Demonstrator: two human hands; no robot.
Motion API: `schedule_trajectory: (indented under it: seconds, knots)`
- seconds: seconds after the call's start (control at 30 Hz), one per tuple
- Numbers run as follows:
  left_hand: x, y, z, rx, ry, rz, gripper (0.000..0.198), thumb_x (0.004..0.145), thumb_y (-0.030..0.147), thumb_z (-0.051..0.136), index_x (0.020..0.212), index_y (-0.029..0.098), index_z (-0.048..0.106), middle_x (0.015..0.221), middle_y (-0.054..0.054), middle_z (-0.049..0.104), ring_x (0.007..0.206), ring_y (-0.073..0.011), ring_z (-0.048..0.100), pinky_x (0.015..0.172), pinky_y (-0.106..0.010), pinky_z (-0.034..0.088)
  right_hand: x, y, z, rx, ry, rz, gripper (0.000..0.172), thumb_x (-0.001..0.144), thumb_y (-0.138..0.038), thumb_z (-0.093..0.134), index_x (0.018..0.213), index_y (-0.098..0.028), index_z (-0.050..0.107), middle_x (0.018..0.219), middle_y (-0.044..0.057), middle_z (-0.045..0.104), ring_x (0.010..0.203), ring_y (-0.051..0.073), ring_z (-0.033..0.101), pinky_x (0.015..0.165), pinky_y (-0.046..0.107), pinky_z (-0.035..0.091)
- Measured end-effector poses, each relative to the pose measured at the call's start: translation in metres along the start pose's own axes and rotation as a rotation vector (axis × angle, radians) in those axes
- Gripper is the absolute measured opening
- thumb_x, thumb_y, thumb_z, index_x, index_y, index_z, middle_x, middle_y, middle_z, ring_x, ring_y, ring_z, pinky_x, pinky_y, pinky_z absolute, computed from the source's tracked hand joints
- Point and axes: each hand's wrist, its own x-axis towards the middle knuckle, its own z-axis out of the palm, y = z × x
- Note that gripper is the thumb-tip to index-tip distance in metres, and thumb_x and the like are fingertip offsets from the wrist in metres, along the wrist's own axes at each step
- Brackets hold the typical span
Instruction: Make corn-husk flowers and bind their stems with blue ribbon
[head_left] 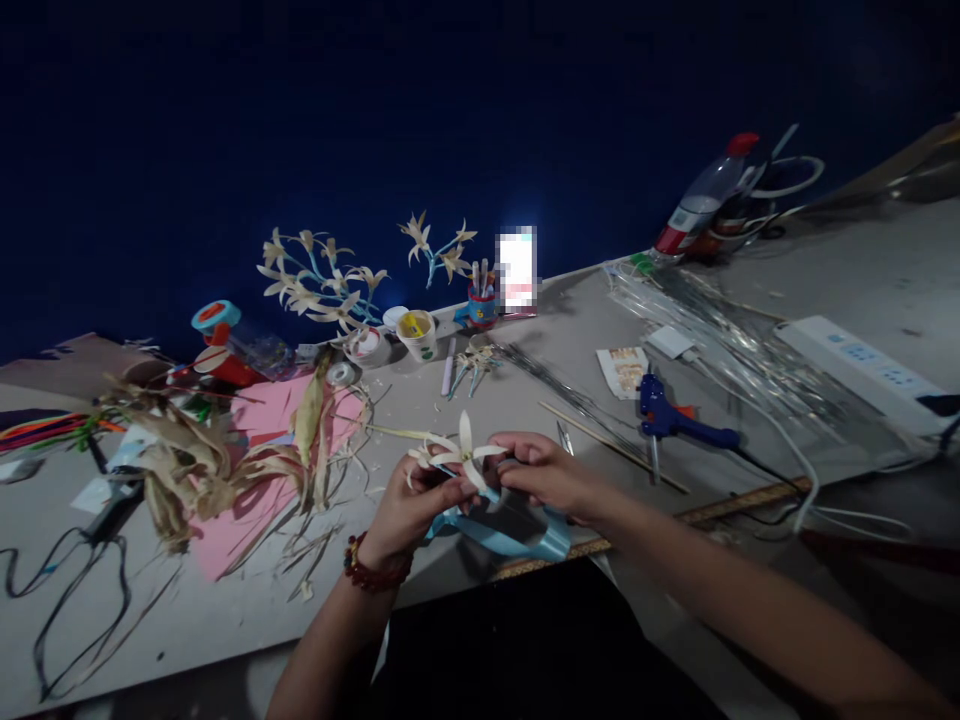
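Observation:
Near the table's front edge my left hand (429, 500) is closed on a pale corn-husk flower (466, 455) with long narrow petals and a light-blue wrapped stem. My right hand (544, 470) is closed beside the flower, its fingertips pinched around something at the stem that they hide. A light-blue ribbon (551, 540) hangs in a loop beneath both hands. Just beyond my hands lie small husk flowers on blue stems (476, 362). Dried corn husks (187, 460) are heaped to the left on pink paper (251, 510).
At the back, husk-flower sprays (319, 280) stand near paper cups (417, 335) and a lit screen (517, 268). To the right lie a blue glue gun (675, 415), a thin stick (615, 447), wires (559, 375), a power strip (862, 360) and a bottle (697, 210).

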Motion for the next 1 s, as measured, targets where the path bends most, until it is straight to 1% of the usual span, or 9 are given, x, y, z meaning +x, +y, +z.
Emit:
schedule_trajectory:
  seconds: [0.13, 0.3, 0.43, 0.57, 0.67, 0.77, 0.87, 0.93, 1.0]
  knots:
    - [0.001, 0.0, 0.0, 0.008, 0.007, -0.002, 0.021, 0.07, 0.026, 0.079, 0.066, 0.013, 0.063, 0.064, -0.002, 0.063, 0.056, -0.0125, 0.058, 0.055, -0.025, 0.047, 0.001, 0.001, -0.001, -0.001, 0.022, -0.028, 0.006, 0.068, -0.022, 0.059, 0.07, -0.019, 0.055, 0.055, -0.007, 0.046, 0.047, 0.006, 0.031, 0.041, 0.017, 0.021]
    - [0.001, 0.001, 0.002, -0.022, 0.019, 0.001, 0.021, 0.068, 0.025, 0.08, 0.066, 0.013, 0.063, 0.063, -0.001, 0.063, 0.055, -0.0119, 0.058, 0.054, -0.024, 0.048, 0.001, 0.003, -0.003, -0.008, -0.007, -0.03, 0.005, 0.069, -0.021, 0.059, 0.071, -0.019, 0.055, 0.057, -0.007, 0.047, 0.048, 0.007, 0.034, 0.041, 0.018, 0.022]
    - [0.001, 0.002, 0.001, -0.049, 0.001, -0.003, 0.019, 0.068, 0.024, 0.08, 0.07, 0.013, 0.064, 0.066, -0.001, 0.063, 0.056, -0.012, 0.06, 0.053, -0.023, 0.048, -0.004, -0.003, -0.004, -0.013, 0.021, -0.091, 0.012, 0.074, -0.024, 0.064, 0.072, -0.018, 0.054, 0.057, -0.008, 0.046, 0.047, 0.006, 0.031, 0.042, 0.019, 0.021]
    - [0.0, 0.001, -0.002, -0.065, -0.014, 0.02, 0.015, 0.071, 0.021, 0.079, 0.072, 0.014, 0.066, 0.069, 0.0, 0.063, 0.058, -0.0113, 0.06, 0.053, -0.022, 0.047, -0.006, -0.007, -0.008, 0.008, -0.014, -0.159, 0.012, 0.077, -0.024, 0.065, 0.085, -0.018, 0.06, 0.064, -0.007, 0.051, 0.047, 0.005, 0.031, 0.042, 0.018, 0.022]
    - [0.0, 0.0, -0.003, -0.066, -0.02, 0.037, 0.012, 0.073, 0.02, 0.078, 0.073, 0.014, 0.067, 0.071, -0.001, 0.063, 0.059, -0.0104, 0.06, 0.054, -0.021, 0.047, -0.007, -0.009, -0.011, 0.014, -0.083, -0.145, 0.015, 0.079, -0.028, 0.065, 0.092, -0.019, 0.062, 0.068, -0.006, 0.054, 0.045, 0.005, 0.031, 0.04, 0.017, 0.023]
    - [0.0, -0.002, -0.004, -0.062, -0.029, 0.038, 0.012, 0.073, 0.018, 0.078, 0.076, 0.014, 0.067, 0.071, -0.001, 0.064, 0.059, -0.0101, 0.059, 0.055, -0.021, 0.047, -0.009, -0.014, -0.011, 0.007, -0.139, -0.145, 0.02, 0.079, -0.031, 0.068, 0.093, -0.019, 0.062, 0.074, -0.003, 0.06, 0.053, 0.006, 0.044, 0.046, 0.018, 0.033]
    - [0.001, -0.003, -0.004, -0.054, -0.035, 0.034, 0.014, 0.071, 0.018, 0.079, 0.077, 0.013, 0.067, 0.071, 0.0, 0.064, 0.058, -0.0103, 0.059, 0.055, -0.021, 0.046, -0.01, -0.018, -0.009, 0.022, -0.16, -0.178, 0.024, 0.076, -0.031, 0.074, 0.091, -0.018, 0.06, 0.083, 0.0, 0.067, 0.072, 0.011, 0.058, 0.062, 0.022, 0.044]
    - [0.002, -0.003, -0.004, -0.047, -0.038, 0.036, 0.013, 0.072, 0.018, 0.079, 0.076, 0.013, 0.067, 0.07, 0.0, 0.065, 0.058, -0.0106, 0.06, 0.055, -0.021, 0.047, -0.01, -0.019, -0.007, 0.02, -0.14, -0.182, 0.025, 0.074, -0.03, 0.077, 0.089, -0.018, 0.061, 0.082, 0.0, 0.067, 0.076, 0.012, 0.059, 0.066, 0.022, 0.045]
    - [0.002, -0.004, -0.004, -0.038, -0.044, 0.042, 0.012, 0.073, 0.018, 0.078, 0.075, 0.014, 0.067, 0.069, 0.0, 0.065, 0.058, -0.0109, 0.061, 0.055, -0.021, 0.047, -0.009, -0.018, -0.007, 0.015, -0.104, -0.188, 0.025, 0.073, -0.03, 0.078, 0.087, -0.017, 0.062, 0.079, -0.001, 0.066, 0.074, 0.011, 0.057, 0.064, 0.021, 0.043]
